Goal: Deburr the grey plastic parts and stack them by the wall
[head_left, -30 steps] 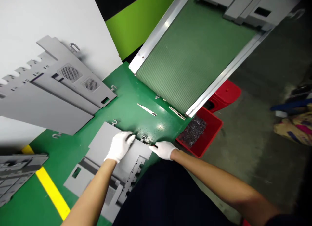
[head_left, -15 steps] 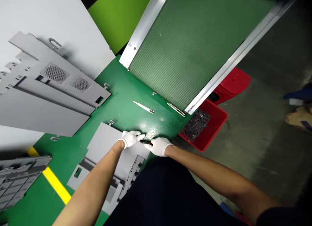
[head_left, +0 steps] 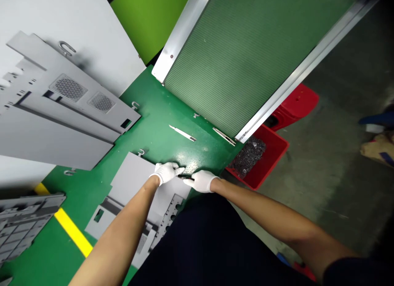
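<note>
A flat grey plastic panel (head_left: 131,175) with slots, a grille and round holes lies in front of me on the green worktop (head_left: 147,121). My left hand (head_left: 166,172), in a white glove, is closed at the panel's far edge, thumb and fingers pointing right. Close beside it, my gloved right hand (head_left: 201,182) is wrapped round small pliers (head_left: 182,178). Their dark jaws reach toward the left fingertips at the panel edge; most of the handle is hidden by the hand. Small loose bits lie on the worktop just beyond.
Beyond my hands lie a white craft knife (head_left: 182,132) and tweezers (head_left: 224,136). A ribbed green conveyor (head_left: 246,60) rises behind. At right stands a red bin (head_left: 273,154) with dark scraps. Another grey panel (head_left: 61,125) leans at left, near several metal hooks; more grey parts (head_left: 30,220) are stacked lower left.
Both hands keep nearly the same place at the panel edge. The right hand has turned slightly around the pliers, and the whole view has shifted a little.
</note>
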A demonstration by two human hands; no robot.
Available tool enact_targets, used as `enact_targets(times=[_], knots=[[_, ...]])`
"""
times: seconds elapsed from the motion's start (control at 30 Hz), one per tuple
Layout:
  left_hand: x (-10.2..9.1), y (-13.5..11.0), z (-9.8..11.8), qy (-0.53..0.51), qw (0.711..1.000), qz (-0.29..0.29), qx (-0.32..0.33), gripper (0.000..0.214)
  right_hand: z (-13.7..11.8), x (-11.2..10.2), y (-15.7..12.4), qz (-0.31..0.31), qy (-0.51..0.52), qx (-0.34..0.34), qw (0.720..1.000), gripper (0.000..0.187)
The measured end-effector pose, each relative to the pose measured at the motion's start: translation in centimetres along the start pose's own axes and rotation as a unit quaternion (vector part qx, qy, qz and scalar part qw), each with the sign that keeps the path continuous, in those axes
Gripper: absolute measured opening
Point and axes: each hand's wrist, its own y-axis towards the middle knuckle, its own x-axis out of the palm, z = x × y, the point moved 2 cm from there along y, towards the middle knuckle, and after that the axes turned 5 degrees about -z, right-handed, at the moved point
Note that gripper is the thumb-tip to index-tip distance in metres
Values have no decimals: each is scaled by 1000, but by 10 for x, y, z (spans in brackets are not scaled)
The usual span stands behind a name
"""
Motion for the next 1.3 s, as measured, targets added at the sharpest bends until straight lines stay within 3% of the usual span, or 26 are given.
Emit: enact_targets(times=[0.4,0.63,0.8,1.07,1.3], knots=[[-5,-10,2,-6,1000,7,3,50,-5,-1,-1,15,-30,-8,999,66],[-1,-12,1,-16,1000,-7,11,46,-14,7,-2,29,-77,-22,996,74],[3,-9,2,-12,1000,-12,24,48,-10,-5,-1,19,-103,-60,993,70],[-3,-7,-10,-29,998,-20,44,47,-14,3,-3,25,-55,-7,998,76],[-1,-4,-13,-31,998,-19,49,45,-22,1,-3,37,-101,-21,994,80]])
